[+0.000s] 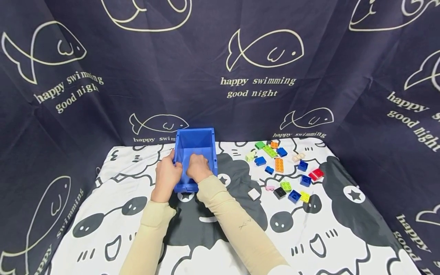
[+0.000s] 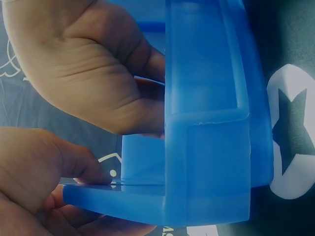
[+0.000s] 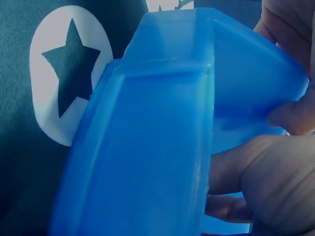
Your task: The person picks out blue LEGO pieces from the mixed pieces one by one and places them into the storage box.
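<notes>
A blue plastic bin stands at the back of the table, left of the middle. My left hand grips its left side wall, thumb on the inner side and fingers outside; the left wrist view shows this thumb and fingers pinching the wall's edge. Inside the bin is my right hand, back of the hand up and fingers pointing down. In the right wrist view the bin's front wall covers the fingertips of the right hand, and I cannot tell whether they hold something.
Several loose building bricks lie right of the bin, among them an orange brick, a red brick, a black brick and a white brick. A patterned cloth covers the table. Dark fabric hangs behind and at both sides.
</notes>
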Demonstrator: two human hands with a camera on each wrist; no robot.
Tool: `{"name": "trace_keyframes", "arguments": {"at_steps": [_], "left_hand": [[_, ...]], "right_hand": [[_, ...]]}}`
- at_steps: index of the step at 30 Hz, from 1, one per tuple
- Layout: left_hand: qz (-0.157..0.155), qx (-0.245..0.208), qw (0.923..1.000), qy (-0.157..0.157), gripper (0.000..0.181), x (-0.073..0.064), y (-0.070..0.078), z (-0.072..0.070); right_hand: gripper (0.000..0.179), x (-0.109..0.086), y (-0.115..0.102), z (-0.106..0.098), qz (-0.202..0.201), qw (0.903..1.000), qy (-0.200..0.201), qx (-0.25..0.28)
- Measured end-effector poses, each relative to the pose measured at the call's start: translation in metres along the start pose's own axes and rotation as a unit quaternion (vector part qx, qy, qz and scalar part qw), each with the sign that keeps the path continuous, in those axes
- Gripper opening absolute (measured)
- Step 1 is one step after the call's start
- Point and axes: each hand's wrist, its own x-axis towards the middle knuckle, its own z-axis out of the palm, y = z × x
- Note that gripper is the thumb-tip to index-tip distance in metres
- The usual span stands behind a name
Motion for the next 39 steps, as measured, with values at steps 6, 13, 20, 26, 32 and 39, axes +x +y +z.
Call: {"name": "trace_keyframes", "arguments": {"at_steps": [6,13,20,26,32,39], "left_hand": [[0.002,-0.003,1.0,-0.001,0.058,0.001,0.001,0.002],[-0.003,-0.002,1.0,0.002,0.059,0.002,0.0,0.001],[-0.001,-0.001,1.0,0.005,0.059,0.004,0.0,-0.002],[-0.008,0.0,1.0,0.002,0.059,0.003,-0.002,-0.002],[-0.01,-0.003,0.9999,0.0,0.059,0.001,-0.001,0.0],[-0.008,0.0,0.9999,-0.008,0.059,0.0,0.001,-0.001]], "right_hand": [[0.023,-0.003,0.0,-0.005,-0.006,1.0,0.001,-0.003],[0.023,-0.019,-0.003,-0.023,-0.045,0.9981,0.041,0.005],[0.025,-0.044,-0.008,-0.056,-0.11,0.9888,0.1,0.012],[0.028,-0.064,-0.001,-0.083,-0.129,0.9779,0.155,0.056],[0.028,-0.078,0.02,-0.106,-0.119,0.9644,0.22,0.086],[0.034,-0.08,0.06,-0.117,-0.071,0.9562,0.262,0.109]]}}
